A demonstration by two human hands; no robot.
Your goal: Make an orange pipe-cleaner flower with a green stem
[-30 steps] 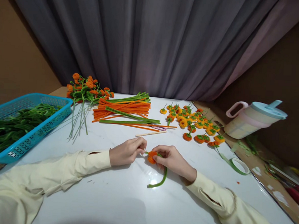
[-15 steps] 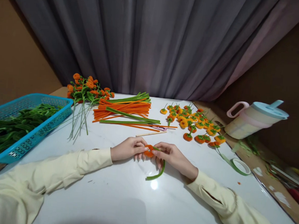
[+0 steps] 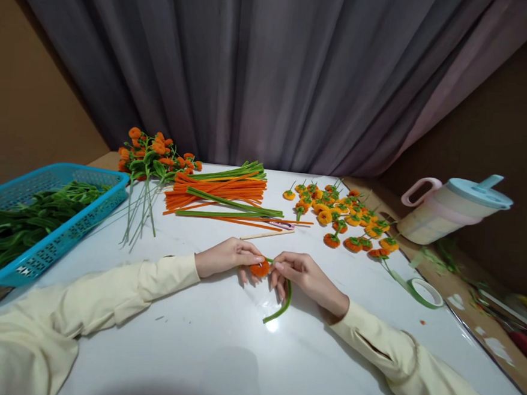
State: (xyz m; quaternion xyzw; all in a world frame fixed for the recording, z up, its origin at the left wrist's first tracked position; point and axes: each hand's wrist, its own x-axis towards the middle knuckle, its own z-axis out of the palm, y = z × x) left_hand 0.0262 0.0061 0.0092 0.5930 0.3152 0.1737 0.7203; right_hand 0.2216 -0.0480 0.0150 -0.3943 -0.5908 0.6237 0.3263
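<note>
My left hand [image 3: 231,258] pinches a small orange fuzzy flower head [image 3: 260,268] between thumb and fingers, above the white tabletop. Close beside it, my right hand [image 3: 301,275] is closed on a green pipe cleaner [image 3: 286,304], whose one end reaches the flower while the free end curls down toward the table. Just beyond both hands lie a thin wooden stick [image 3: 267,235] and a bundle of orange pipe cleaners [image 3: 218,193] with green pipe cleaners [image 3: 240,207] across it. How the green one joins the flower is hidden by my fingers.
At left stands a blue basket [image 3: 47,254] of green leaf pieces. Finished orange flowers on stems [image 3: 151,153] lie at the back left. Several yellow and orange flower heads [image 3: 323,218] spread at right, near a green tape roll [image 3: 426,293] and a tumbler [image 3: 442,216].
The orange flower head has turned and shifted slightly left and down in my left hand. My right hand has drawn a little away from it, and the pipe cleaner's free end has swung right.
</note>
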